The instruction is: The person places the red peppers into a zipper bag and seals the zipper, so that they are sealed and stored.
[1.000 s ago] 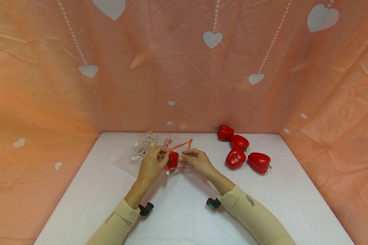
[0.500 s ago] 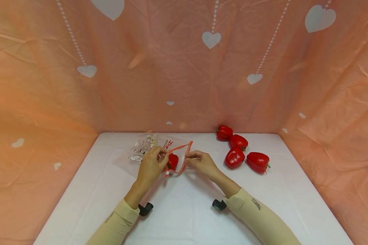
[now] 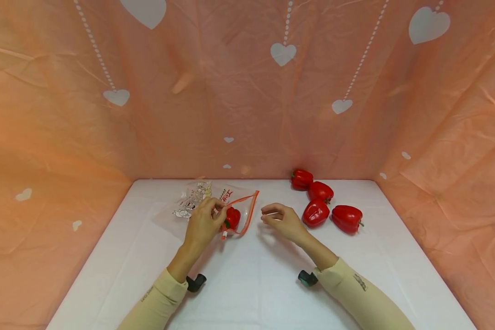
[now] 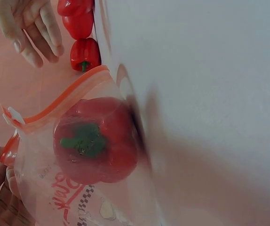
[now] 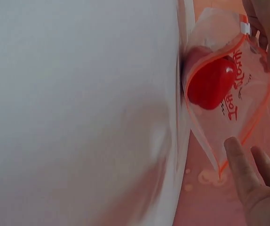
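A clear printed zip bag [image 3: 214,195] with an orange zip edge lies on the table, its mouth spread towards the right. Inside it sits a red bell pepper [image 4: 97,141] with a green stem. My left hand [image 3: 204,222] pinches the upper orange edge between thumb and fingers, as the left wrist view also shows. Just right of the bag mouth hovers my right hand [image 3: 284,222], apart from the bag and holding nothing; in the right wrist view its fingers [image 5: 241,165] are stretched out loosely. A white slider [image 5: 245,28] sits at one end of the zip.
Several more red bell peppers lie to the right of the right hand, the nearest pepper [image 3: 316,212] close to its fingertips and another pepper [image 3: 347,218] farther right. The white table [image 3: 247,284] ends at a peach curtain [image 3: 247,114] with white hearts.
My right hand has let go of the bag's orange edge and moved right, towards the loose peppers. The bag mouth stands wider than before. My left hand keeps its place.
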`<action>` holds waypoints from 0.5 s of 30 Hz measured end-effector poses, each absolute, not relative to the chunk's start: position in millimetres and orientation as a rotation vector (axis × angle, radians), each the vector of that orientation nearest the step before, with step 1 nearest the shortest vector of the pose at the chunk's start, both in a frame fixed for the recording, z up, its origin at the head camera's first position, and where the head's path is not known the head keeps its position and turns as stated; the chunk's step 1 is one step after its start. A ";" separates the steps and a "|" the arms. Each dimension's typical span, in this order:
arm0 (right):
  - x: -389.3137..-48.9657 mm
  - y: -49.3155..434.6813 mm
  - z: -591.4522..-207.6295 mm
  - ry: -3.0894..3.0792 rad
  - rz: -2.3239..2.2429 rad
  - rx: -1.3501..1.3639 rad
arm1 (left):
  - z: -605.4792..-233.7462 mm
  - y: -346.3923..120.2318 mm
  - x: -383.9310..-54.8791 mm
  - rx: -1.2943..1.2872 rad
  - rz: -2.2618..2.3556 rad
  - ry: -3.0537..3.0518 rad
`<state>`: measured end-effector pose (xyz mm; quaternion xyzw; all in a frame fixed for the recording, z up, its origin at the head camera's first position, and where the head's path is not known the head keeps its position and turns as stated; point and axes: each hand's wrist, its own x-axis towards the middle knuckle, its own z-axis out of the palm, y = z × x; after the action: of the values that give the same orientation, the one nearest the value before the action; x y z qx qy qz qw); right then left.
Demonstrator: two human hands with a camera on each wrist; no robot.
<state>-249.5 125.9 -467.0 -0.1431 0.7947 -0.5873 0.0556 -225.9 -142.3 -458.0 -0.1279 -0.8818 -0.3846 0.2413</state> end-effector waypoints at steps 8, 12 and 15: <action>-247.1 148.0 -458.1 2.535 -1.657 -0.445 | -458.1 -141.9 -226.0 -0.344 -1.049 -2.412; -245.8 157.0 -453.5 2.571 -1.619 -0.436 | -458.2 -142.4 -226.4 -0.340 -1.052 -2.412; -245.4 164.5 -451.0 2.586 -1.593 -0.447 | -458.5 -142.2 -226.4 -0.340 -1.054 -2.413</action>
<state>-245.4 164.5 -451.0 -0.1455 0.8418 -0.5185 0.0356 -226.4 -142.2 -458.5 -0.1244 -0.8821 -0.3851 0.2409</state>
